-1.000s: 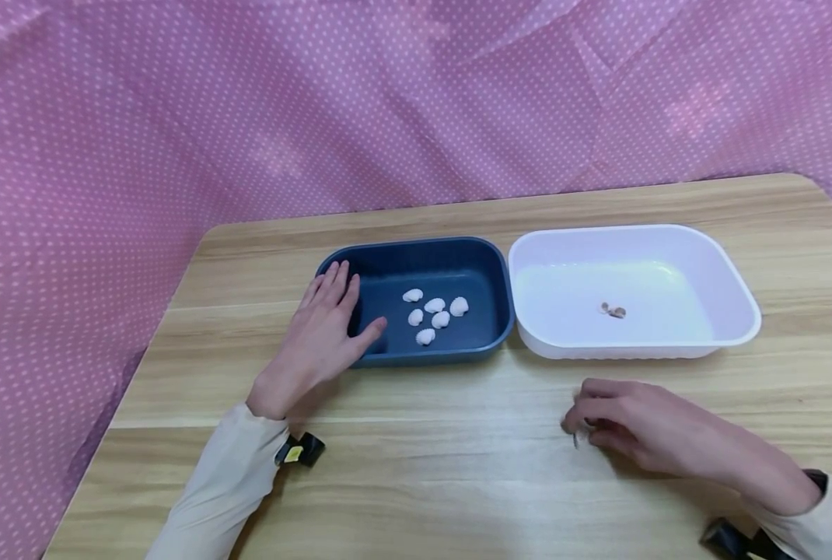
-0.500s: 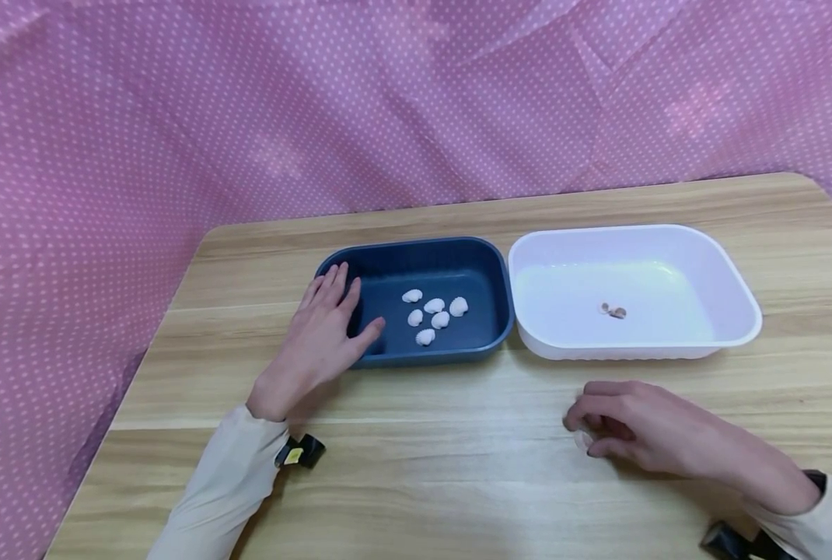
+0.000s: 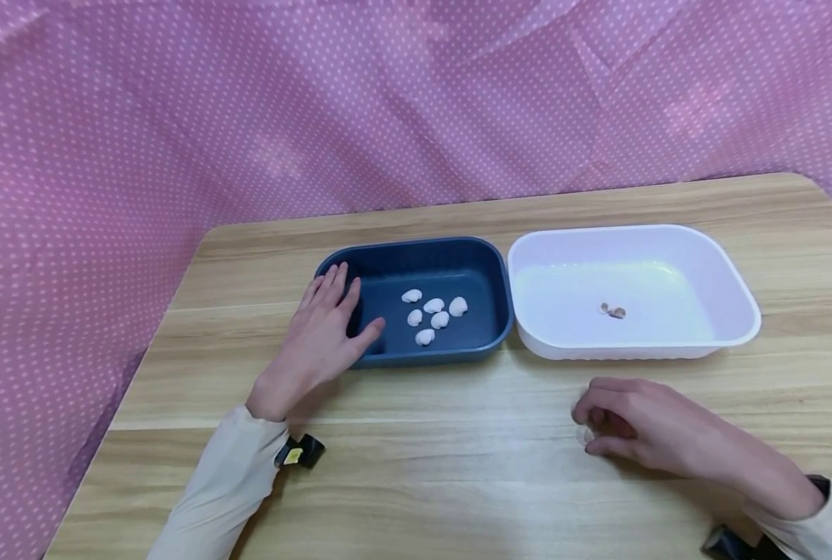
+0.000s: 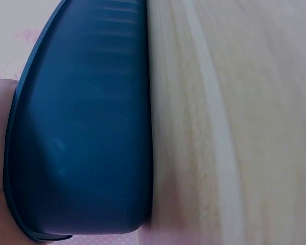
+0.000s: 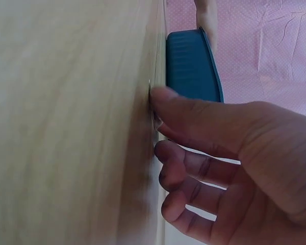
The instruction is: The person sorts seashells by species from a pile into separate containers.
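My left hand (image 3: 318, 342) rests on the left end of a dark blue tray (image 3: 388, 359), fingers spread over its rim. Several white ribbed seashells (image 3: 440, 320) lie on that tray's floor. Below the white tray (image 3: 633, 344), my right hand (image 3: 633, 424) is low over the tabletop, its thumb and index finger pinching a small, thin, clear round piece (image 3: 584, 435). What exactly this piece is cannot be made out. In the right wrist view, a glimpse of the clear piece (image 5: 157, 122) shows by the thumb, while the other fingers curl inward.
The white tray stands against the right side of the blue one, with a few tiny brownish bits (image 3: 615, 312) inside. Both trays sit on a wood-grain table (image 3: 423, 482). A pink dotted cloth (image 3: 416, 101) hangs behind and to the left.
My right hand has shifted slightly right, and the clear piece now shows between thumb and index finger. My left hand and both trays have stayed in place.
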Tool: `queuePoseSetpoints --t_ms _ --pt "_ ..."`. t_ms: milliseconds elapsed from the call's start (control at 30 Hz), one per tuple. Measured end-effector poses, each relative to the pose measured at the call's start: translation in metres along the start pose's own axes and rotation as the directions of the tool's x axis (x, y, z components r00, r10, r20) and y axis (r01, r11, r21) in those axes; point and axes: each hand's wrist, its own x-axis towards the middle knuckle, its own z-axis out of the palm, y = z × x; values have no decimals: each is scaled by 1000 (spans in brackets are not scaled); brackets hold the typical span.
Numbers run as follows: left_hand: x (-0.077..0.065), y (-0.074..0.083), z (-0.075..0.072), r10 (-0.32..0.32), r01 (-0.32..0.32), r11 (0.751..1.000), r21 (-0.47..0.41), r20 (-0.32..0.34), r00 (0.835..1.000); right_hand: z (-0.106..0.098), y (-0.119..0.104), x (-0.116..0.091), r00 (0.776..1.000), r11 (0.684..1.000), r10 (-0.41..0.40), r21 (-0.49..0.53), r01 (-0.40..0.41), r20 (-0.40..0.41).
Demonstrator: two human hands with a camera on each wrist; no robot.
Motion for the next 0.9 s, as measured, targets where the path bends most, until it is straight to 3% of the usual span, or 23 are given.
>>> queuePoseSetpoints --t_ms 133,367,733,900 --pt "0 -1 0 -2 2 1000 -2 -1 1000 2 0 0 998 999 -34 -35 33 -46" --pt "0 -1 1 6 -6 1000 7 -4 1000 0 1 -3 998 999 25 -39 -27 -52" --pt "1 -1 0 9 -9 1000 11 -4 1000 0 2 -4 998 1000 0 -22 -1 -60" --pt "1 -1 1 10 -10 1000 11 -6 1000 -3 2 -4 994 1000 -17 -26 14 -105"
